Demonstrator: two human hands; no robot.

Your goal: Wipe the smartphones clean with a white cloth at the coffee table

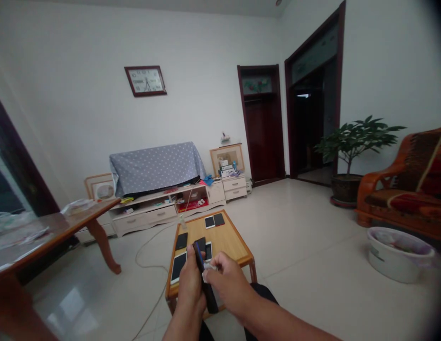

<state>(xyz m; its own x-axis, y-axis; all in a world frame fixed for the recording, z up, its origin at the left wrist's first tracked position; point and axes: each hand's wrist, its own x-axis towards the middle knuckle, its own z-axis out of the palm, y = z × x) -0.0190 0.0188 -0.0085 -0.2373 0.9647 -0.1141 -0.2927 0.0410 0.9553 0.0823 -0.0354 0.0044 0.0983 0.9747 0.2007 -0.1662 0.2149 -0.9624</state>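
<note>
Up it is held, the dark phone (211, 299), turned on its edge and gripped in the left hand (192, 279), at the near end of the low wooden counter (238, 239); whether it hangs over the top or just short of it cannot be told. And here, against its side, a white wad (208, 272) is being pinched in the closed fingers of the right hand (230, 279). Here is the danger: the phone is held by its slim sides, so if the wad were pushed too hard, it could be twisted out of the left hand and dropped, with the hard floor (294, 237) close by. Below, a white-framed phone (179, 268) lies near the left edge, with a black phone (182, 241) beyond it; by a stray wrist either could be nudged, the first perhaps over the side. At the far corner a small clear bottle (182, 221) is seen upright, easily tipped, it may be judged, if the counter were knocked. By a careless foot, the loose cable (149, 266) could be snagged.
</note>
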